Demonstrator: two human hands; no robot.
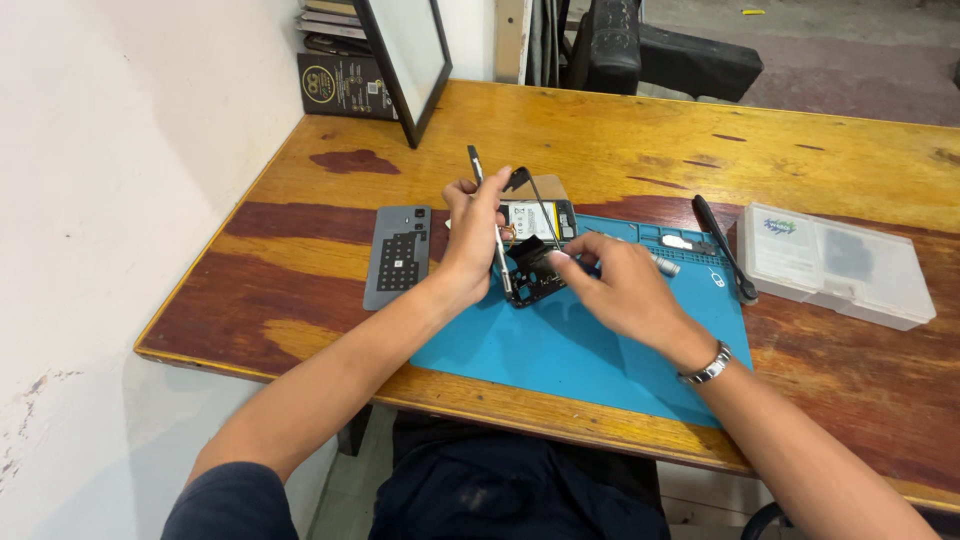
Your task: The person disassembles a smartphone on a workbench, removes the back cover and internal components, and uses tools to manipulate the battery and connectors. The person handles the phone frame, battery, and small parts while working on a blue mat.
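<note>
1. Lower left part of the opened phone (535, 262) hidden behind the left hand (470, 240).
2. Handle of the screwdriver (655, 264) mostly covered by the right hand (615, 285); tip too small to tell.
3. Books (330, 20) cut off by the top edge.
4. Contents of the clear plastic box (835, 262) blurred.

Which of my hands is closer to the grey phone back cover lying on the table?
Left. The left hand is just beside the flat grey plastic phone back cover, on its right; the right hand is farther right, over the blue mat.
</note>
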